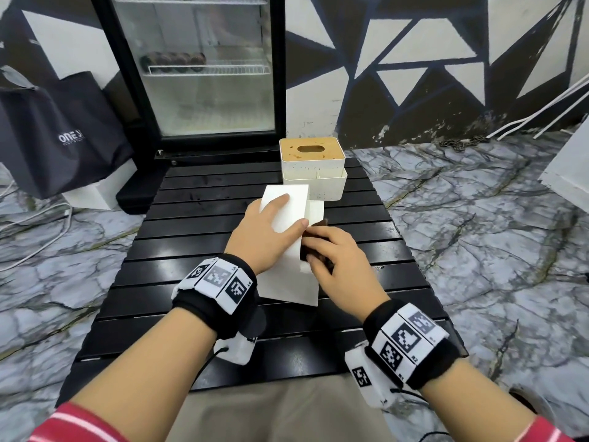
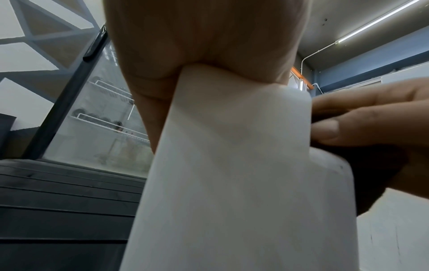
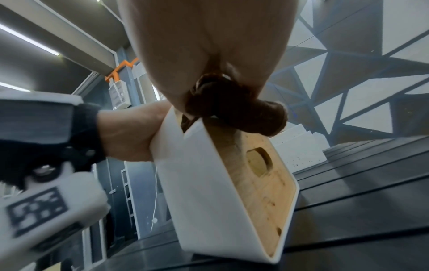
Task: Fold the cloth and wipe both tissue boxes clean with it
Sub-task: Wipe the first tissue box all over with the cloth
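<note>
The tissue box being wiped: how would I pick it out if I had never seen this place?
Find the black slatted table before the glass-door fridge. Of the two white boxes on it, it is the nearer tissue box, tipped on its side under the left hand. Unlike the far upright box, its wooden lid faces the right hand, which presses a dark cloth there.

Brown cloth (image 1: 314,247) mostly hidden under the right hand (image 1: 342,260); fold state can't be told. Near tissue box (image 1: 291,250) tipped on its side, its wooden lid face out of sight from the head view, its far end covered by the left hand (image 1: 264,231). Left wrist view: box (image 2: 232,174) blurred, bottom cut off by the frame edge, left fingertips hidden behind it. Far tissue box (image 1: 311,154): specks on the lid too small to identify. Fridge (image 1: 194,65) shelf items blurred.
</note>
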Action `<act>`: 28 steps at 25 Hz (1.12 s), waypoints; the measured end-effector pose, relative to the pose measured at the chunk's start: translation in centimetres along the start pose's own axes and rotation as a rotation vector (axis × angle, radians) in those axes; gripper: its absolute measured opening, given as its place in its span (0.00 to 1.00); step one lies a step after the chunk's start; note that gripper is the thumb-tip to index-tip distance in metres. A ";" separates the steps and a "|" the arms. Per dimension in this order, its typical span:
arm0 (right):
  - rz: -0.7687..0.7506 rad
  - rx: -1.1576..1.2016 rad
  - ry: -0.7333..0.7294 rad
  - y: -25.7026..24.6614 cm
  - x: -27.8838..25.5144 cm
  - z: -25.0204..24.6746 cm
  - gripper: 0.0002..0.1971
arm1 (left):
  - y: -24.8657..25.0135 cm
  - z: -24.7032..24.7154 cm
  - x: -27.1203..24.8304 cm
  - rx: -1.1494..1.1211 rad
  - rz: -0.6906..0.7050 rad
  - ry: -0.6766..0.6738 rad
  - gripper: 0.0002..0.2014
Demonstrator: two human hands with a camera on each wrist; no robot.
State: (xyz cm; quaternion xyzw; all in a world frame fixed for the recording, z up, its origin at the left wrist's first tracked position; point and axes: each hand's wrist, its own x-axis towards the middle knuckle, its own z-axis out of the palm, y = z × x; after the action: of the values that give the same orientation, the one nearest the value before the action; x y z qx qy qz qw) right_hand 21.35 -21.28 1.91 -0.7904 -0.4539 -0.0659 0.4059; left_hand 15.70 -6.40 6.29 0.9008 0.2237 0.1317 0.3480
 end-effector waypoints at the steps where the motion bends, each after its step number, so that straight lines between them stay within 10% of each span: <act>1: -0.019 0.001 -0.009 0.1 -0.5 -0.2 0.15 | 0.0 0.0 0.0 0.001 0.005 0.001 0.31; 28: 0.057 0.023 -0.061 0.4 1.1 -1.2 0.15 | -0.1 0.2 -0.1 -0.022 0.024 0.004 0.31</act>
State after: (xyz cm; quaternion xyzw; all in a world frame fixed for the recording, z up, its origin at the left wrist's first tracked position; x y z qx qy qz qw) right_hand 22.66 -21.50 2.97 -0.8000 -0.4440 -0.0252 0.4027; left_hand 15.67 -6.55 6.06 0.8994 0.2121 0.1402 0.3557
